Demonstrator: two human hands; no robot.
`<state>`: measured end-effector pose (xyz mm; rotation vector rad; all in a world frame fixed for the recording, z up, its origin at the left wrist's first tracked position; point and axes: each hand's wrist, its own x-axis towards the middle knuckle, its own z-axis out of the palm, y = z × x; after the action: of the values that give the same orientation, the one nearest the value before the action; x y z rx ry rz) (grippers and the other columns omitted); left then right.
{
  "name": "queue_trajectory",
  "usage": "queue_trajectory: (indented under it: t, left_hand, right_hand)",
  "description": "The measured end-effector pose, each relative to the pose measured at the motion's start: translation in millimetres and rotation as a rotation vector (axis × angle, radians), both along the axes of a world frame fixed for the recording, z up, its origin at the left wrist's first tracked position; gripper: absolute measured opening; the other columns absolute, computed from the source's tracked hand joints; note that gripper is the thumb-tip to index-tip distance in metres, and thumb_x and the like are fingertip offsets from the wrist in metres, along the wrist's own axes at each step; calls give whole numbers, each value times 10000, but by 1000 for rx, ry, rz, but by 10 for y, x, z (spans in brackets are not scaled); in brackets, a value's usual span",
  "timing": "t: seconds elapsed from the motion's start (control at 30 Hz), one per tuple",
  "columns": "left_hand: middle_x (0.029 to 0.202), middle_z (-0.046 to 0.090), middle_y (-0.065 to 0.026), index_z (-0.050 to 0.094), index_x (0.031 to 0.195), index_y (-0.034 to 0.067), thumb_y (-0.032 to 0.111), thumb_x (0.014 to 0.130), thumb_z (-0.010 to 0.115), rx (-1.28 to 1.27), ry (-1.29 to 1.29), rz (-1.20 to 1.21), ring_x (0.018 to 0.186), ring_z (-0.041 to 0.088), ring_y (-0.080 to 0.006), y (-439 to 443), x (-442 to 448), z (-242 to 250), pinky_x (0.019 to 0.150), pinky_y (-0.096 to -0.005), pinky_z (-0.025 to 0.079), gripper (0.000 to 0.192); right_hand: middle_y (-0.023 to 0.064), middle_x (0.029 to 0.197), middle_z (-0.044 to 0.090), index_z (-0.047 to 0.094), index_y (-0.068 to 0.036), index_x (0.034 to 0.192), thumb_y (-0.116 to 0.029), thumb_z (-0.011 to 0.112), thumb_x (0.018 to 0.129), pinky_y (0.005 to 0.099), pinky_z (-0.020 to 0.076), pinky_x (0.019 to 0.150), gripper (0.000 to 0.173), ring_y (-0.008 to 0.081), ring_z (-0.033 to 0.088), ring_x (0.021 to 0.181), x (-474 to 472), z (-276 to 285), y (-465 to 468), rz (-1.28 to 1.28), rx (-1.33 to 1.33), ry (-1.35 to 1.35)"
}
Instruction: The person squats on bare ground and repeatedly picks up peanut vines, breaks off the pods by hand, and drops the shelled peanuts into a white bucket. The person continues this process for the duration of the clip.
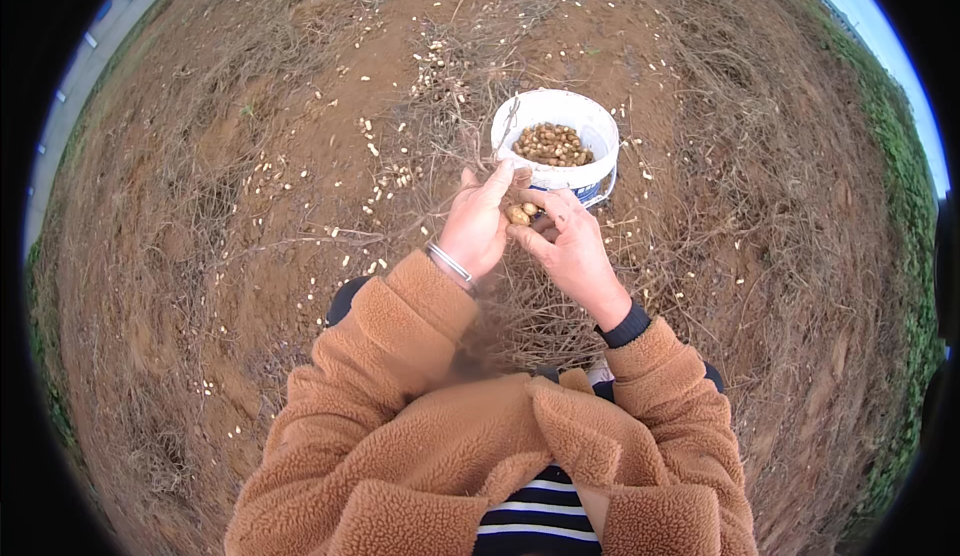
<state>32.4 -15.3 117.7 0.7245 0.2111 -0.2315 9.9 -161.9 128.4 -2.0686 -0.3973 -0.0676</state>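
My left hand (478, 215) grips a bunch of dry peanut stems (474, 140), thumb uppermost, its twigs fanning out above the fingers. Close against it, my right hand (564, 237) has its thumb and fingers around a few peanuts in their shells (522, 213). Whether those pods still hang on the stems cannot be made out. Just beyond both hands stands a white plastic bucket (609, 140) with a blue printed band and a wire handle. Unshelled peanuts (553, 144) lie in the bottom of it.
Loose peanuts (401, 176) are scattered over the brown soil (300, 158), mostly left of the bucket and beyond it. Dried vines (720, 91) lie in rows on both sides. More dry stalks (540, 323) lie between my knees. Green plants (892, 158) edge the field at right.
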Motion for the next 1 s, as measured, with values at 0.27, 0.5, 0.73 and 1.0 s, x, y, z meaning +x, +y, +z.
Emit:
queue_trajectory:
  t: [0.27,0.5,0.73,1.0]
  left_hand:
    - [956,631,-62,430,1199,39,204,976,612,398,-127,21,706,601,-102,-89,-44,-39,554,-222,497,332]
    - [894,651,-58,565,1089,24,240,984,596,195,-1,54,614,578,-93,-41,12,-54,484,-214,463,242]
    - [1030,658,-116,578,1168,-37,264,1046,461,28,76,-179,784,639,-161,-6,-27,40,696,-293,550,346]
    - [1086,649,-119,450,1257,-2,205,998,571,256,-90,-145,887,663,-166,-69,-11,-67,703,-301,568,353]
  right_hand:
    - [50,958,609,659,-14,1052,-9,653,876,233,540,629,176,89,622,723,25,66,-110,-108,13,-133]
    - [69,1054,549,630,-17,1096,-40,687,864,266,543,714,239,114,616,811,-26,56,-75,47,114,99]
    - [82,1025,543,618,-43,1046,-155,793,782,320,498,847,336,208,589,957,18,-7,-104,84,72,85]
    - [57,1006,593,613,-31,1011,-86,734,834,238,499,670,221,96,595,809,43,50,-209,40,103,94]
